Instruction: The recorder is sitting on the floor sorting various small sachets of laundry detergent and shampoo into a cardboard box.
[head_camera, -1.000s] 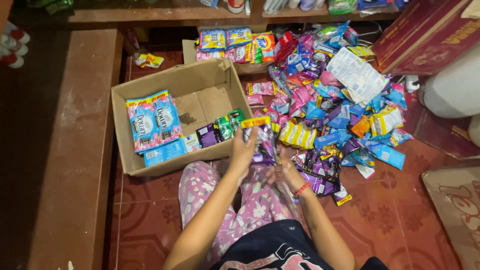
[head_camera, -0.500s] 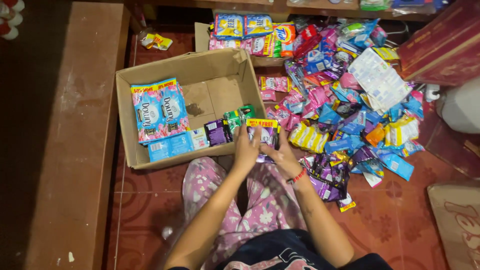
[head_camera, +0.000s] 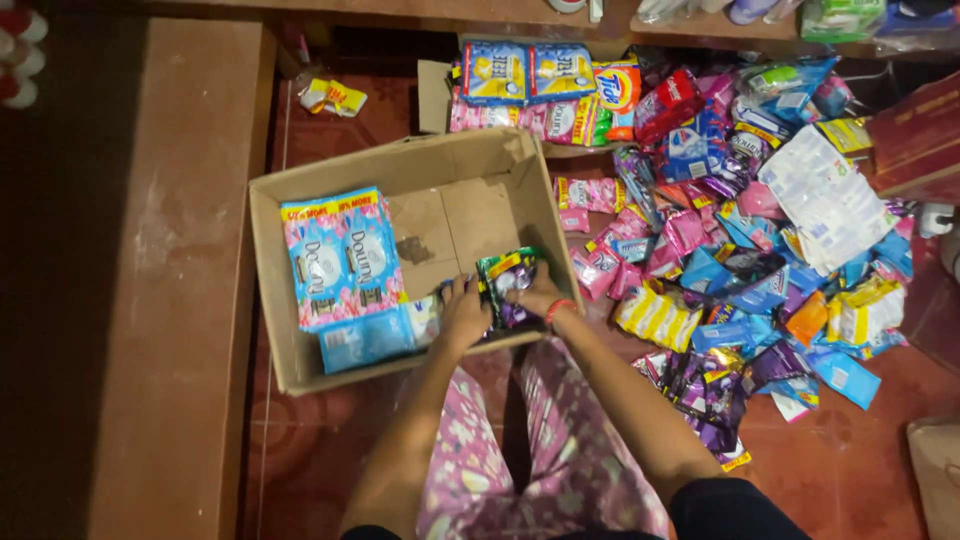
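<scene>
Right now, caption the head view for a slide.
Both hands, left hand and right hand, press dark sachets into a cardboard box.

Small shop floor: heaped sachet packets (head_camera: 740, 250), stocked shelf (head_camera: 700, 15), carton (head_camera: 470, 170).

A bundle of sachets (head_camera: 505, 285) is held by both hands, left hand (head_camera: 463, 312) and right hand (head_camera: 538, 296), inside a cardboard box (head_camera: 440, 165); a heap of packets (head_camera: 740, 230) is spread beside it.

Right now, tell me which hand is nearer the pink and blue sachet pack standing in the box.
Left. The left hand sits inside the cardboard box, close beside the pink and blue sachet pack. The right hand is farther right, on the dark sachets.
</scene>
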